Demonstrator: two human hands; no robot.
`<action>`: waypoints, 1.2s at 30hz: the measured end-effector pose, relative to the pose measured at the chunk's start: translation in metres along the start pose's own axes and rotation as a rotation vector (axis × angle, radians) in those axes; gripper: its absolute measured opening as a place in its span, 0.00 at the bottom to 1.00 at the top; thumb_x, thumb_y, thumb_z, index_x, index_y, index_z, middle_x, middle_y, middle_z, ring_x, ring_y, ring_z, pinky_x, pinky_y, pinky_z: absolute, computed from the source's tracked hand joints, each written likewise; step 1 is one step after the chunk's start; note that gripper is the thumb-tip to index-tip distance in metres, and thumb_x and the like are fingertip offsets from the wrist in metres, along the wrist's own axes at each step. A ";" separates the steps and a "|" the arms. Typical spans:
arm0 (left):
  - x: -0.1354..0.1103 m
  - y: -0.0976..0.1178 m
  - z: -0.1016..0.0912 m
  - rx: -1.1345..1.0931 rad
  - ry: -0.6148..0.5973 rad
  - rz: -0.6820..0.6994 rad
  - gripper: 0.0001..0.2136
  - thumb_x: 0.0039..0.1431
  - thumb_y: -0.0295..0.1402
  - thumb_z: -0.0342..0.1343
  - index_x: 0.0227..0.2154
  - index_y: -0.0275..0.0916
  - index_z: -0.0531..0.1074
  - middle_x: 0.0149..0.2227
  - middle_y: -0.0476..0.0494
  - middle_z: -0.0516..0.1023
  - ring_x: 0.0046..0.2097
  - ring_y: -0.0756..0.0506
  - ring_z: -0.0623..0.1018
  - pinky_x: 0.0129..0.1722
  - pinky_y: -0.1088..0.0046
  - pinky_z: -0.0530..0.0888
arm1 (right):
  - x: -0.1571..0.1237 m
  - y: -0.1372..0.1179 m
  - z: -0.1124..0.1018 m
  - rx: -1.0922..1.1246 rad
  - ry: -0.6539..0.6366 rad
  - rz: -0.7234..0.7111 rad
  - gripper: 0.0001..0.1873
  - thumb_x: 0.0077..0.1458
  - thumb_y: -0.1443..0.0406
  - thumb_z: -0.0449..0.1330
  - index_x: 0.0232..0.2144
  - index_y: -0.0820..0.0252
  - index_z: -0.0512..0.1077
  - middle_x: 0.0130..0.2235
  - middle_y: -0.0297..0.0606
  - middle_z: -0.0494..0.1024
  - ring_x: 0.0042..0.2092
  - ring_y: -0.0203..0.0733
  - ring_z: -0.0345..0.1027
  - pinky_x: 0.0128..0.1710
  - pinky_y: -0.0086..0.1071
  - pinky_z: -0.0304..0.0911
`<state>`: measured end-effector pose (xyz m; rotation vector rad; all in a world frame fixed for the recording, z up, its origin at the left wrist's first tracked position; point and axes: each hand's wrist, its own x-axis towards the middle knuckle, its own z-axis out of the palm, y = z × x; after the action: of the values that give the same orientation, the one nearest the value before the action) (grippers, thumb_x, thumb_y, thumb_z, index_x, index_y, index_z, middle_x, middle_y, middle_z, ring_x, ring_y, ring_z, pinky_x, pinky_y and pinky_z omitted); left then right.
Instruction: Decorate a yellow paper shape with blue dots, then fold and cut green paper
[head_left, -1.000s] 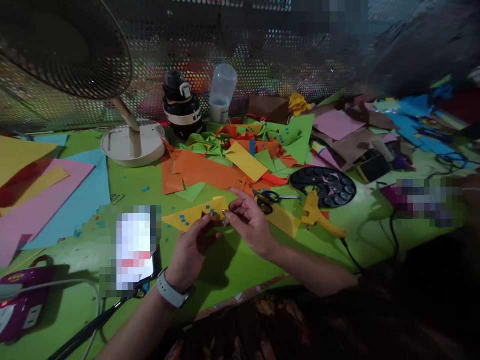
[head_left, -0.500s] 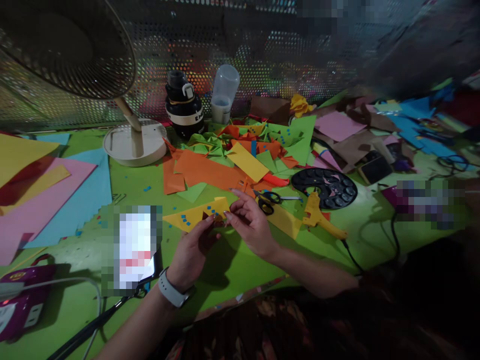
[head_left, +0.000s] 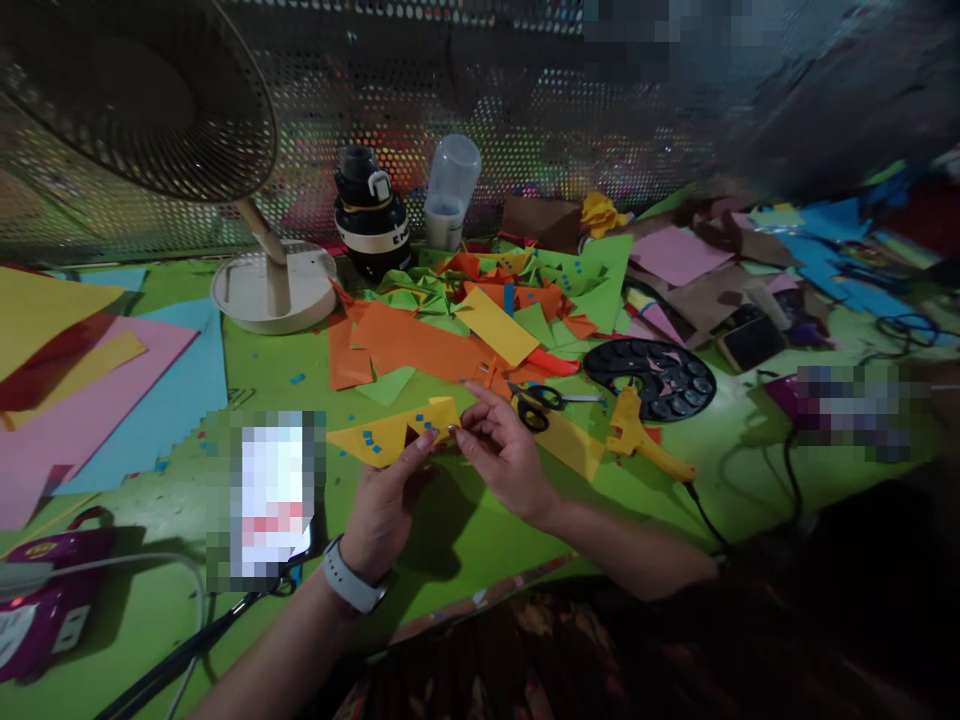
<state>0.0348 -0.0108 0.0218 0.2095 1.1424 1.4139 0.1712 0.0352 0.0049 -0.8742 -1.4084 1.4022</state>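
My left hand (head_left: 388, 500), with a pale watch strap (head_left: 351, 578) at its wrist, is closed in a pinch in front of a yellow paper piece (head_left: 367, 432) dotted with small blue paper bits. Close to its fingertips, my right hand (head_left: 504, 455) pinches too, its index finger reaching forward. Whatever lies between the fingers is too small and dark to name. Just beyond the right hand are black-handled scissors (head_left: 537, 405). Another yellow paper sheet (head_left: 566, 440) lies partly under them.
A yellow glue gun (head_left: 637, 440) rests to the right by a black palette (head_left: 690, 385). Orange paper (head_left: 412, 343) and scraps spread behind. At the back stand a black bottle (head_left: 371, 225), a clear bottle (head_left: 452, 185) and a fan (head_left: 274, 300). A phone (head_left: 274, 495) and purple power strip (head_left: 49, 590) lie left.
My left hand has turned slightly, and its fingertips have come nearer to those of my right hand. The view has shifted a little; the things on the table stay put.
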 end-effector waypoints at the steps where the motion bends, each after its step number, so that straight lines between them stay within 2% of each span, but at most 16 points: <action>1: 0.000 -0.001 0.000 0.017 0.006 0.036 0.18 0.42 0.33 0.72 0.38 0.41 0.78 0.40 0.49 0.81 0.38 0.49 0.79 0.30 0.78 0.73 | -0.001 -0.001 0.000 -0.011 -0.004 -0.014 0.26 0.59 0.63 0.61 0.59 0.50 0.63 0.38 0.33 0.70 0.37 0.33 0.69 0.39 0.29 0.70; 7: 0.003 -0.002 0.002 0.128 0.026 0.165 0.15 0.43 0.32 0.72 0.36 0.39 0.78 0.37 0.46 0.80 0.37 0.49 0.78 0.32 0.78 0.73 | -0.004 -0.002 0.001 -0.051 -0.038 -0.064 0.27 0.60 0.65 0.60 0.60 0.47 0.62 0.37 0.32 0.70 0.37 0.33 0.68 0.39 0.29 0.69; 12: 0.006 -0.007 -0.004 0.184 0.013 0.236 0.10 0.46 0.33 0.70 0.31 0.38 0.76 0.31 0.51 0.77 0.31 0.52 0.75 0.31 0.78 0.71 | -0.006 -0.003 0.001 -0.119 -0.062 -0.056 0.28 0.59 0.63 0.60 0.60 0.51 0.60 0.36 0.33 0.70 0.36 0.35 0.68 0.38 0.31 0.69; 19: 0.005 -0.007 -0.004 0.250 -0.037 0.334 0.07 0.46 0.31 0.69 0.28 0.38 0.76 0.27 0.51 0.76 0.28 0.51 0.73 0.29 0.76 0.70 | -0.003 -0.009 -0.004 -0.134 -0.058 -0.023 0.28 0.59 0.62 0.60 0.61 0.52 0.60 0.36 0.33 0.71 0.38 0.36 0.68 0.39 0.31 0.67; 22: 0.003 -0.005 -0.001 0.282 -0.035 0.330 0.07 0.45 0.31 0.70 0.25 0.38 0.77 0.26 0.50 0.76 0.27 0.50 0.73 0.28 0.75 0.71 | -0.001 -0.008 -0.004 -0.123 -0.053 -0.029 0.28 0.59 0.62 0.60 0.61 0.52 0.60 0.35 0.33 0.70 0.37 0.36 0.68 0.39 0.31 0.67; 24: 0.002 -0.004 -0.001 0.291 -0.069 0.305 0.07 0.45 0.31 0.70 0.28 0.38 0.78 0.29 0.47 0.79 0.30 0.49 0.76 0.31 0.75 0.72 | -0.001 -0.007 -0.005 -0.105 -0.046 -0.031 0.27 0.60 0.62 0.60 0.60 0.53 0.61 0.35 0.32 0.69 0.37 0.35 0.67 0.37 0.29 0.66; 27: 0.003 -0.001 -0.002 0.227 -0.139 0.264 0.17 0.43 0.30 0.71 0.39 0.41 0.79 0.40 0.46 0.81 0.39 0.47 0.79 0.35 0.75 0.74 | 0.001 -0.007 -0.007 -0.099 -0.002 -0.062 0.26 0.60 0.62 0.60 0.59 0.53 0.62 0.35 0.32 0.69 0.36 0.34 0.66 0.36 0.28 0.66; 29: 0.006 0.005 -0.004 0.121 -0.123 0.270 0.18 0.45 0.34 0.71 0.41 0.43 0.77 0.43 0.47 0.80 0.42 0.47 0.79 0.36 0.76 0.74 | 0.003 -0.009 -0.011 -0.132 0.037 -0.133 0.26 0.59 0.63 0.61 0.59 0.52 0.62 0.35 0.32 0.69 0.36 0.34 0.66 0.37 0.29 0.66; 32: 0.013 0.016 -0.008 -0.089 -0.033 0.308 0.15 0.51 0.47 0.64 0.34 0.40 0.78 0.38 0.47 0.80 0.41 0.48 0.78 0.38 0.76 0.75 | 0.007 -0.010 -0.015 -0.186 0.069 -0.229 0.25 0.59 0.63 0.61 0.58 0.52 0.64 0.35 0.32 0.70 0.36 0.35 0.66 0.39 0.30 0.66; 34: 0.017 0.023 -0.010 -0.159 -0.027 0.295 0.15 0.53 0.47 0.63 0.28 0.38 0.76 0.34 0.47 0.79 0.40 0.49 0.78 0.39 0.77 0.75 | 0.009 -0.010 -0.017 -0.201 0.071 -0.245 0.24 0.60 0.63 0.60 0.58 0.52 0.64 0.35 0.32 0.71 0.35 0.35 0.66 0.38 0.31 0.67; 36: 0.018 0.027 -0.012 -0.175 -0.067 0.235 0.14 0.52 0.42 0.66 0.24 0.37 0.73 0.29 0.49 0.76 0.35 0.51 0.76 0.36 0.79 0.74 | 0.010 -0.008 -0.017 -0.205 0.060 -0.247 0.24 0.59 0.62 0.61 0.58 0.52 0.65 0.35 0.32 0.71 0.35 0.35 0.67 0.39 0.31 0.68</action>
<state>0.0037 0.0047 0.0263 0.2709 0.9559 1.6929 0.1854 0.0496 0.0125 -0.8316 -1.5753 1.0519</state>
